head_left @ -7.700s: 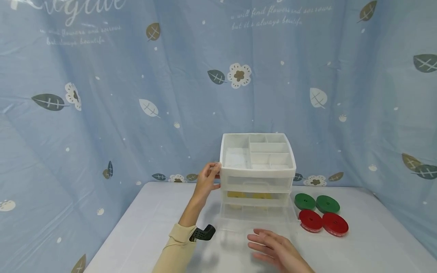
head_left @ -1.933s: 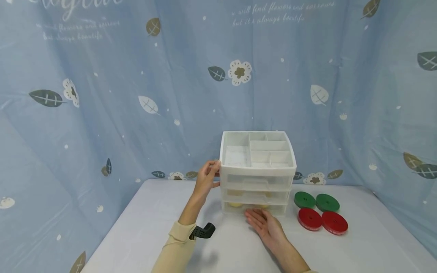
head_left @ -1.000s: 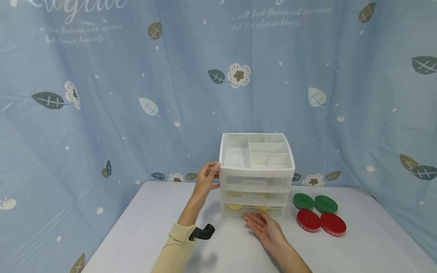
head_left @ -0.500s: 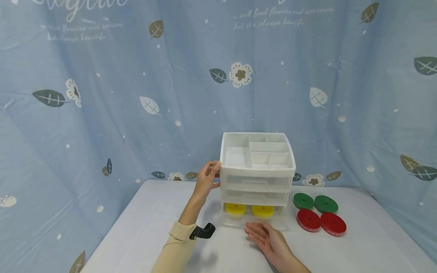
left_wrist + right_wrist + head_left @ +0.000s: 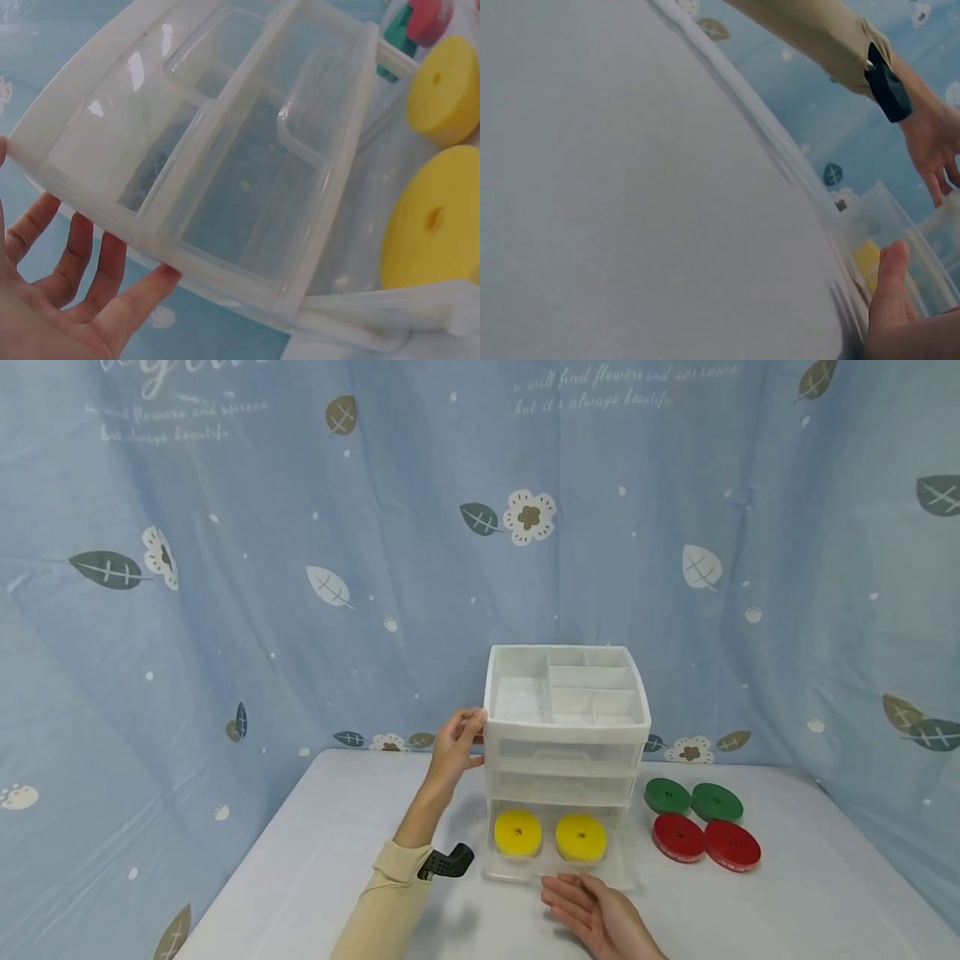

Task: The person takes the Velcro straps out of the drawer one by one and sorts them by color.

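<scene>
A white plastic drawer unit [image 5: 566, 731] with a divided top tray stands on the table. Its clear bottom drawer [image 5: 517, 874] is pulled out, and two yellow rolls, a left one [image 5: 517, 833] and a right one [image 5: 581, 837], lie in it. My left hand [image 5: 450, 756] rests its fingertips against the unit's left side; in the left wrist view its fingers [image 5: 109, 274] are spread along that side. My right hand [image 5: 596, 914] holds the bottom drawer's front edge, its exact grip partly hidden. In the right wrist view its thumb [image 5: 891, 281] stands by the drawer.
Right of the unit lie two green rolls, one [image 5: 667, 796] beside the other [image 5: 717, 802], and two red rolls, one [image 5: 678, 837] touching the other [image 5: 732, 845]. A blue patterned curtain [image 5: 405, 568] hangs behind the white table [image 5: 322, 860].
The bottom drawer, pushed in a second ago, has slid out toward me with my right hand, bringing the yellow rolls into view. Earlier, another drawer stood out and is now in. My left hand stays put.
</scene>
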`<action>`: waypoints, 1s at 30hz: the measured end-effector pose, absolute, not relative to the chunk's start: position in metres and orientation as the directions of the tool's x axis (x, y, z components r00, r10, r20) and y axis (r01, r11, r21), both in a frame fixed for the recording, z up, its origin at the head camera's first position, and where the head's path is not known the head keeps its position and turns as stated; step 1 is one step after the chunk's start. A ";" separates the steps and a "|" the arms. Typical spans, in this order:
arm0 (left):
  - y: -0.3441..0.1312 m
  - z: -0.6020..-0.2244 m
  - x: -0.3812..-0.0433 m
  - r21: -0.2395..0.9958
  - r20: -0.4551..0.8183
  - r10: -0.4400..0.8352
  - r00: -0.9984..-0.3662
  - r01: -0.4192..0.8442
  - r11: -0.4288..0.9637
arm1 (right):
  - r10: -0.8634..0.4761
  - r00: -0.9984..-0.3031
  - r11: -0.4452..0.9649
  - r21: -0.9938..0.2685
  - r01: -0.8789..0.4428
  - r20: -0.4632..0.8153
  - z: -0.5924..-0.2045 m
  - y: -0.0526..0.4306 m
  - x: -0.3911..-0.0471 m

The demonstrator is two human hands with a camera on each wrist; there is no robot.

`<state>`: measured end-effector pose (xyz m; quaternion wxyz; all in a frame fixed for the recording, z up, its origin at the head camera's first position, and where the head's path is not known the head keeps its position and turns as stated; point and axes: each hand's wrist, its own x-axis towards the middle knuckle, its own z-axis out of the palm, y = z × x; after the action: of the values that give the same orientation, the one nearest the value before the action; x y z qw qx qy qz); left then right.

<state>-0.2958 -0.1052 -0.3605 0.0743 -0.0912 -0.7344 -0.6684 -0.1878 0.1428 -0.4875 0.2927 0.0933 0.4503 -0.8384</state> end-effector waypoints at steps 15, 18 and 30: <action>-0.104 -0.360 -0.297 0.974 0.205 0.023 -0.979 0.206 0.099 | -0.456 -0.771 -0.408 -0.666 0.625 -0.445 -0.489 0.148 -0.167; -0.104 -0.360 -0.296 0.974 0.206 0.017 -0.978 0.207 0.093 | -0.448 -0.770 -0.403 -0.667 0.627 -0.454 -0.488 0.148 -0.167; -0.107 -0.387 -0.322 0.969 0.233 -0.005 -0.972 0.232 0.083 | -0.451 -0.756 -0.337 -0.693 0.637 -0.475 -0.487 0.151 -0.169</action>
<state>-0.3223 -0.1070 -0.3870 0.0880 -0.0778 -0.7306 -0.6727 -0.1695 0.1511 -0.4866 0.3352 0.0992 0.4680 -0.8117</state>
